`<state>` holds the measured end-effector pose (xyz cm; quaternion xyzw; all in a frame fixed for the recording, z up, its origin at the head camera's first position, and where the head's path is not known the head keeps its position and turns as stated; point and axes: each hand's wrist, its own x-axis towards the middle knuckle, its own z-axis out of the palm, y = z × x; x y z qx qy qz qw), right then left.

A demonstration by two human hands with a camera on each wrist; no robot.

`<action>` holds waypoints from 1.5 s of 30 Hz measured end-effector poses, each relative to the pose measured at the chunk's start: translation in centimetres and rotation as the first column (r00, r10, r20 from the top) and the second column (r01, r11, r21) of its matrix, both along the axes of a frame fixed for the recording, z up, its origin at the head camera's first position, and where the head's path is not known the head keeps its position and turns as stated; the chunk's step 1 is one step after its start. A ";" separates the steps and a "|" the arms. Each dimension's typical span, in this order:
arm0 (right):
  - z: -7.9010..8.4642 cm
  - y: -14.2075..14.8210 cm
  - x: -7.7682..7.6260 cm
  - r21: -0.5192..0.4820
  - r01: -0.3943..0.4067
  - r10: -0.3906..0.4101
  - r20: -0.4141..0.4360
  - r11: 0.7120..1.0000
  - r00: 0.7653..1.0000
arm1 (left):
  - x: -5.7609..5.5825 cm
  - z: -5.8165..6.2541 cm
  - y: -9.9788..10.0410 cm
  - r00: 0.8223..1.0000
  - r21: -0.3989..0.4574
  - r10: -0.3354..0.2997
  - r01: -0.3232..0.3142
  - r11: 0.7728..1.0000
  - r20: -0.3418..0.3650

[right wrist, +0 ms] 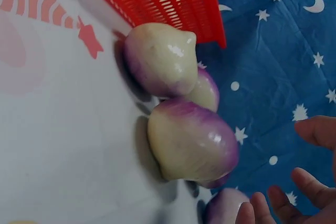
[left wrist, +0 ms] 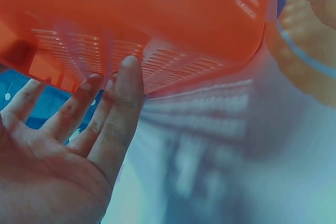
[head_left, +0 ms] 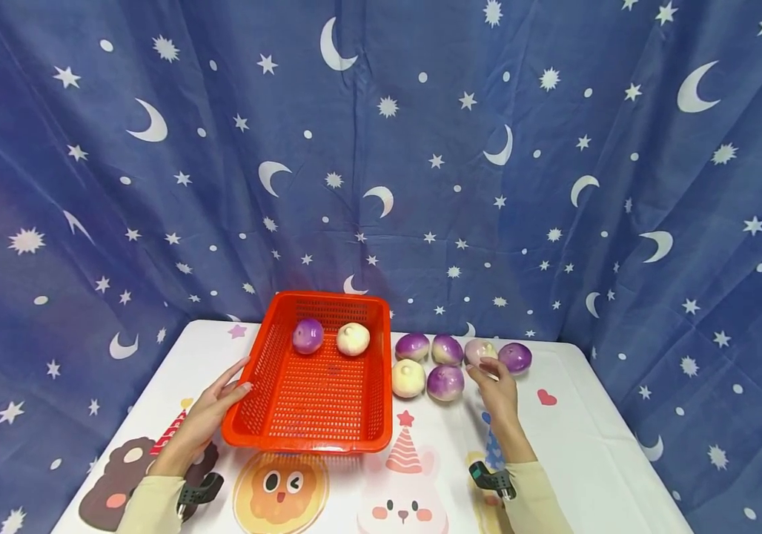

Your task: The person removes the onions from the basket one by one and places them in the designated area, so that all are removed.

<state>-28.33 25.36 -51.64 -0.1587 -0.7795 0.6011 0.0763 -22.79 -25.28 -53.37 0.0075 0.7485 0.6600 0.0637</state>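
In the head view, a red basket [head_left: 314,397] sits on a white printed tablecloth [head_left: 594,437], with a purple turnip [head_left: 307,336] and a cream turnip [head_left: 353,339] lying toward its far end. The left hand [head_left: 210,411] is at the basket's left side, its fingers extended rather than curled. To the right of the basket are six more turnips in two rows: four behind, two in front. The right hand [head_left: 497,389] reaches over the pale pinkish turnip [head_left: 477,348], third from the left in the back row; thumb and fingers bend down toward it, but contact cannot be told from here.

In the left wrist view, the left hand's fingers are straight and spread, fingertips against the basket's slotted wall — touching it, not wrapped round it.

In the right wrist view, the right hand's thumb and fingers stand well apart, with nothing clamped between them. Its fingertips overlap a turnip at the lower edge — whether they touch it, I cannot tell. Two larger-looking purple-and-cream turnips fill the middle, the upper one beside the basket's corner; the blue curtain [right wrist: 273,87] hangs behind.
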 end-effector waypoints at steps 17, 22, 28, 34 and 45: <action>2.6 -1.7 1.2 -0.074 -0.050 0.045 -0.077 0.996 0.996 | 0.1 0.1 0.0 1.000 0.041 -0.020 0.021 0.999 -0.022; 3.4 -2.3 1.6 -0.071 -0.072 0.065 -0.097 0.995 0.993 | 0.4 0.2 0.2 1.000 0.051 -0.019 0.020 0.999 -0.024; 3.9 -3.1 1.7 -0.110 -0.104 0.089 -0.132 0.988 0.987 | 0.2 0.0 0.1 1.000 0.057 -0.017 0.018 0.998 -0.016; 4.2 -4.4 1.9 -0.105 -0.131 0.111 -0.174 0.986 0.978 | 0.3 0.2 0.1 1.000 0.013 -0.009 0.009 1.000 0.011; 5.9 -7.3 2.1 -0.150 -0.229 0.198 -0.197 0.962 0.960 | 0.2 0.2 0.2 1.000 0.022 -0.012 0.012 1.000 -0.002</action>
